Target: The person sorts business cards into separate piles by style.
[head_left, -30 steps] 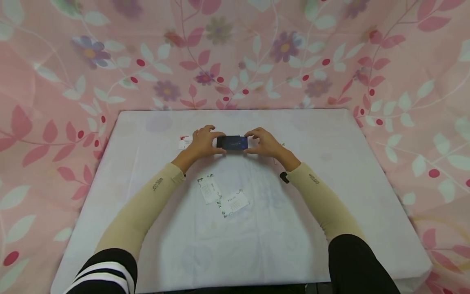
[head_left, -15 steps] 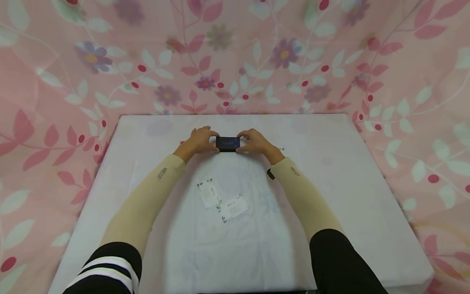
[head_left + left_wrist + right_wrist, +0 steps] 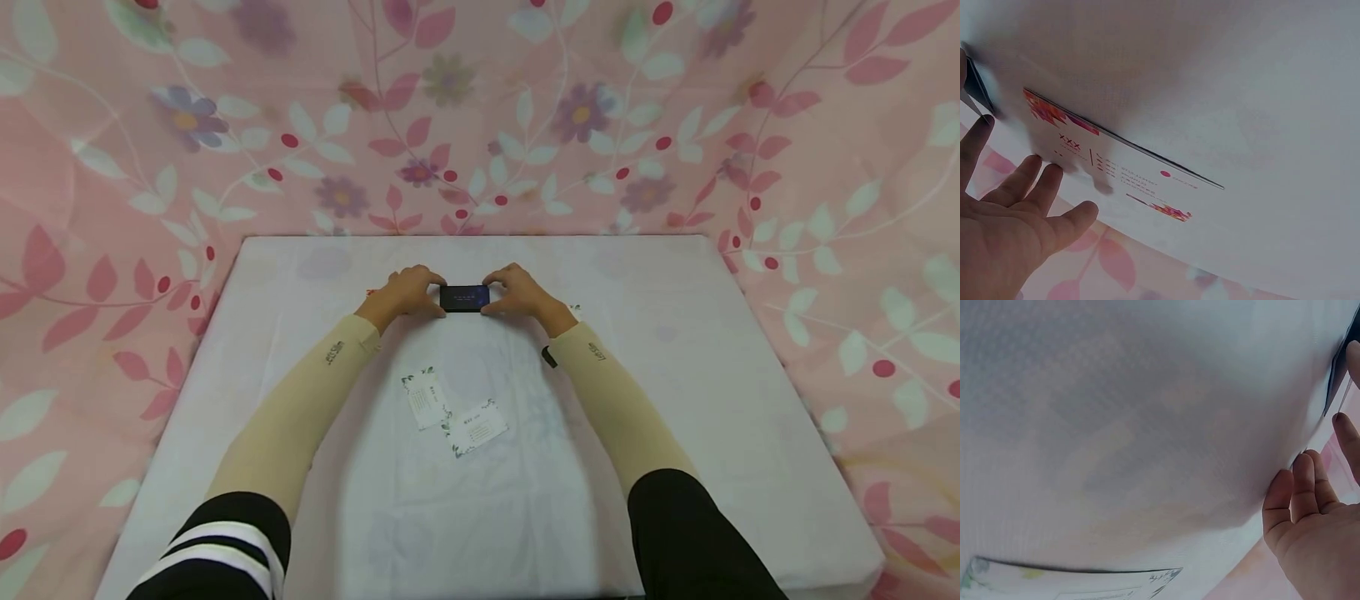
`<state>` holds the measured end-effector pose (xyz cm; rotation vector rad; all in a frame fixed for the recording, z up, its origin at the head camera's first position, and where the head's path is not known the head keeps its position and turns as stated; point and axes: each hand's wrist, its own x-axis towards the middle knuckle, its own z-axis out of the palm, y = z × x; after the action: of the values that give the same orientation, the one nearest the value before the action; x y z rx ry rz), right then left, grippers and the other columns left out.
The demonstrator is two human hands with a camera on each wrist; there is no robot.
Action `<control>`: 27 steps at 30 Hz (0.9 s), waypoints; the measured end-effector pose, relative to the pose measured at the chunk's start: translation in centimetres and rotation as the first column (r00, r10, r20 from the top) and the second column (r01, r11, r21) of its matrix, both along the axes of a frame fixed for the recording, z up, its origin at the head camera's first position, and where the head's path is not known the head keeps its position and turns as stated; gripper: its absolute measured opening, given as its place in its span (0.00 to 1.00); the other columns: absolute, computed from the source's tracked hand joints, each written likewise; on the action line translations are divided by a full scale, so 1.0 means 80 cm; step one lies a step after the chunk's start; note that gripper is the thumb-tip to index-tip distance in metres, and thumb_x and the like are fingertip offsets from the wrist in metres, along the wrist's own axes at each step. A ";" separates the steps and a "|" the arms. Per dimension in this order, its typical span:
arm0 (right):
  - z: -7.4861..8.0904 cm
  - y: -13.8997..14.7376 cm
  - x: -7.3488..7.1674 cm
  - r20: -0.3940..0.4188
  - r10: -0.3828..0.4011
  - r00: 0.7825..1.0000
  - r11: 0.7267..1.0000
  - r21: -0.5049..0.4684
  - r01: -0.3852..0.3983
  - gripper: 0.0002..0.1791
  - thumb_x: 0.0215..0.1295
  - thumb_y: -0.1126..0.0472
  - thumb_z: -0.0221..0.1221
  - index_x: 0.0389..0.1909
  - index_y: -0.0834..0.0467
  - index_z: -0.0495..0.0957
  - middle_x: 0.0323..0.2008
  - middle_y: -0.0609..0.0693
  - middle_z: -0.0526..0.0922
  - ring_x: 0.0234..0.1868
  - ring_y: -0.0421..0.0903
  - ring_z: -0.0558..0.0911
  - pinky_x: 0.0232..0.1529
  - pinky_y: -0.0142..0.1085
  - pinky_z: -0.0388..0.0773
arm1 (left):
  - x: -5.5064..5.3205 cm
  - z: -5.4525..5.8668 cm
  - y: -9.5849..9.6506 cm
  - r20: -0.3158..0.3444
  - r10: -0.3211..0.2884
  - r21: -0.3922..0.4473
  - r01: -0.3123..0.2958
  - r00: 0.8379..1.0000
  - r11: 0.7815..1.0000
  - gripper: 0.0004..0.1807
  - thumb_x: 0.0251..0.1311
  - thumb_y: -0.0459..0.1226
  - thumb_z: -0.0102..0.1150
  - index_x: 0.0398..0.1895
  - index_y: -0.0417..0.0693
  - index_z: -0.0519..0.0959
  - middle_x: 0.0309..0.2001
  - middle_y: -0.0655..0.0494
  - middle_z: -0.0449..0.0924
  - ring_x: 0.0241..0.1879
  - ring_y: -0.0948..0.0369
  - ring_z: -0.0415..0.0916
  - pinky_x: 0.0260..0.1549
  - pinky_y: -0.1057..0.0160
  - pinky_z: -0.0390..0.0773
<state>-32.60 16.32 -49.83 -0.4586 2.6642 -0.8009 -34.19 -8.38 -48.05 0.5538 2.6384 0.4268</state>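
At the far middle of the table in the head view, a dark blue business card (image 3: 464, 298) with small pale print lies between both hands. My left hand (image 3: 405, 292) pinches its left end between thumb and index finger. On the opposite end my right hand (image 3: 522, 296) does the same. Whether more than one card is stacked there cannot be told. In the left wrist view, the left hand's other fingers spread beside a white card with red-orange corners (image 3: 1116, 159). The right wrist view shows only an edge of the dark card (image 3: 1342, 369) by the fingertips.
Two white cards lie nearer the body: a tilted leaf-cornered card (image 3: 425, 398) and a second leaf-cornered card (image 3: 476, 427), their corners meeting. Another white leafy card (image 3: 1072, 581) lies near the right wrist. A floral curtain (image 3: 480, 117) rises behind the white-covered table (image 3: 720, 467).
The hands have come closer together. Two offset dark pieces a second ago now look like one even rectangle. The right arm has shifted left, and the view has tilted slightly.
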 end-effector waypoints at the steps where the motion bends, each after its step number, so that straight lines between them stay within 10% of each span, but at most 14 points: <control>1: 0.000 0.000 0.000 -0.002 -0.002 1.000 1.000 0.000 0.002 0.33 0.55 0.50 0.72 0.61 0.55 0.77 0.61 0.59 0.70 0.61 0.55 0.68 0.66 0.49 0.66 | 0.000 0.000 0.000 -0.002 -0.002 -0.003 0.002 1.000 1.000 0.37 0.52 0.49 0.73 0.66 0.52 0.75 0.66 0.45 0.70 0.66 0.45 0.65 0.65 0.39 0.58; 27: -0.006 -0.002 0.002 0.005 -0.045 0.999 0.999 0.029 0.045 0.33 0.55 0.49 0.72 0.62 0.53 0.77 0.63 0.60 0.65 0.65 0.56 0.64 0.69 0.49 0.64 | 0.002 -0.001 0.002 -0.026 -0.018 -0.028 0.017 1.000 0.999 0.35 0.52 0.50 0.73 0.64 0.51 0.75 0.64 0.44 0.71 0.64 0.43 0.65 0.67 0.37 0.58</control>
<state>-32.44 16.19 -50.32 -0.3904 2.6861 -0.7748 -34.05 -8.22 -48.16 0.5766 2.6587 0.3792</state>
